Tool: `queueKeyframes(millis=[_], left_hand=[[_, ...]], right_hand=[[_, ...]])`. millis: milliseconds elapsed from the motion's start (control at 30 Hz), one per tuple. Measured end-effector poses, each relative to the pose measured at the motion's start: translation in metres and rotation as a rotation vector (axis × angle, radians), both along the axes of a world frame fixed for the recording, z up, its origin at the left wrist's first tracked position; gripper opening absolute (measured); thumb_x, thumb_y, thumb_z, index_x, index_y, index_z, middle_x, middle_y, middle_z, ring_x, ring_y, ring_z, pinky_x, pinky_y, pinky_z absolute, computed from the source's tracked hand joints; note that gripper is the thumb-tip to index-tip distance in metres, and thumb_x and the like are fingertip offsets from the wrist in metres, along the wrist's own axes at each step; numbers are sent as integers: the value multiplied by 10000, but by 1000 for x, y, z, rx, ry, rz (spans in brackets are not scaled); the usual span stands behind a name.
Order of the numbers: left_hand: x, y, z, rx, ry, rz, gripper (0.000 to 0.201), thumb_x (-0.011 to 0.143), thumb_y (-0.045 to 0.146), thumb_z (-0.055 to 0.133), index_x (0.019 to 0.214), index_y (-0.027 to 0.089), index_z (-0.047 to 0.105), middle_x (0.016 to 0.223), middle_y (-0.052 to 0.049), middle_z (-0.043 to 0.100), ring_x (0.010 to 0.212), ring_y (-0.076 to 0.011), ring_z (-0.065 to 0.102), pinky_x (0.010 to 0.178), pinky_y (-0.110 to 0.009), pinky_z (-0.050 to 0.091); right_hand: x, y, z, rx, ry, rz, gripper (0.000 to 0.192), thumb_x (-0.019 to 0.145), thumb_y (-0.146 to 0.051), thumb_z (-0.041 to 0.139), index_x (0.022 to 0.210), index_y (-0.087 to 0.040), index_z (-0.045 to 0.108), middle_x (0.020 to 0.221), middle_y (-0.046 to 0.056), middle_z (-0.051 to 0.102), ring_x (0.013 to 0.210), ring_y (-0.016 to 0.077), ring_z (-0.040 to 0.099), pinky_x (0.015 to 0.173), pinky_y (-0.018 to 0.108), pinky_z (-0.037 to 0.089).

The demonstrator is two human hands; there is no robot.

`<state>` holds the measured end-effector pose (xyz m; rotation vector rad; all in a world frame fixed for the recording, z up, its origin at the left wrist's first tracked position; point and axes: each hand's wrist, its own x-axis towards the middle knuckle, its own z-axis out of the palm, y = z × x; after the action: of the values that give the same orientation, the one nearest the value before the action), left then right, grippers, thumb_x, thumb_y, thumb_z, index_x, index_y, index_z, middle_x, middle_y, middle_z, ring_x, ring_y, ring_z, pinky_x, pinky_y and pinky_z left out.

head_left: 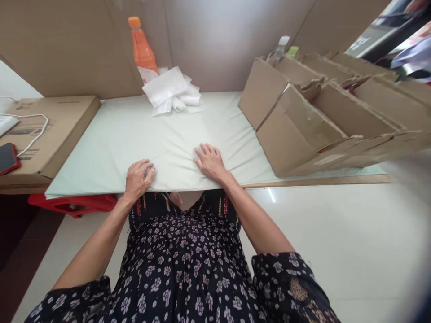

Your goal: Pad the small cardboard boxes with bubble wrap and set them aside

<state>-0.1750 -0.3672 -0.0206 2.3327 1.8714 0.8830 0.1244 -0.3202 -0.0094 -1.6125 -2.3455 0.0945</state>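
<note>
A pale green sheet (134,130) covers the table in front of me. My left hand (137,178) rests on its near edge, fingers curled around a small grey object (148,170); a thin line, thread or crease, runs from it toward the right. My right hand (210,162) lies flat on the sheet a little to the right, fingers spread, holding nothing. Both hands are close to the table's front edge, above my dark floral dress.
An orange bottle (141,45) and crumpled white cloths (171,92) sit at the back. Open cardboard boxes (303,125) fill the right side, with a clear bottle (278,49) behind. On the left lie a flat carton (57,121), a red phone (6,159) and a white cable (35,132).
</note>
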Motion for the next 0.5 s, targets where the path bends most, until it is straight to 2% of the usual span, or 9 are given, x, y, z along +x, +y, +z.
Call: queueKeyframes(millis=[200,300,367,400,467,500], left_hand=[[1,-2,-1,20,-40,-6,370,944,424,457,1064,188,715,1255,-142,701,1202,-307,623,1066,-477,455],[0,-3,-2,21,-32,-19,359,955,421,466,1073,189,713,1256,-144,702,1203,-310,627,1062,-486,462],[-1,-3,-3,26,-23,-23,351,967,423,465,1082,197,708,1265,-139,699,1208,-308,626,1059,-490,466],[-1,-4,-4,30,-20,-25,350,972,425,464,1085,200,706,1269,-136,698,1211,-306,625,1059,-491,467],[-2,-4,-5,44,-20,-30,349,982,432,462,1088,203,703,1267,-131,699,1213,-304,626,1059,-491,468],[-2,-4,-5,51,-21,-33,350,986,433,462,1089,201,703,1261,-132,702,1210,-305,628,1059,-493,469]], right_hand=[[-4,-60,5,-12,-42,98,543,980,-448,517,1456,-188,540,1581,152,437,1470,329,380,1184,510,311],[11,-77,18,-7,13,236,409,958,-437,562,1303,-244,666,1482,91,569,1398,283,490,1125,467,418],[34,-83,38,99,69,218,322,956,-407,564,1182,-242,722,1390,86,646,1341,285,549,1070,480,468],[50,-84,52,195,88,148,305,956,-399,561,1152,-237,730,1363,94,663,1327,294,560,1059,498,473],[87,-83,87,334,103,-14,344,962,-381,547,1214,-203,697,1421,143,609,1388,330,494,1107,565,403],[105,-81,106,441,80,-122,353,954,-415,557,1230,-239,687,1425,124,608,1392,327,489,1114,570,388]])
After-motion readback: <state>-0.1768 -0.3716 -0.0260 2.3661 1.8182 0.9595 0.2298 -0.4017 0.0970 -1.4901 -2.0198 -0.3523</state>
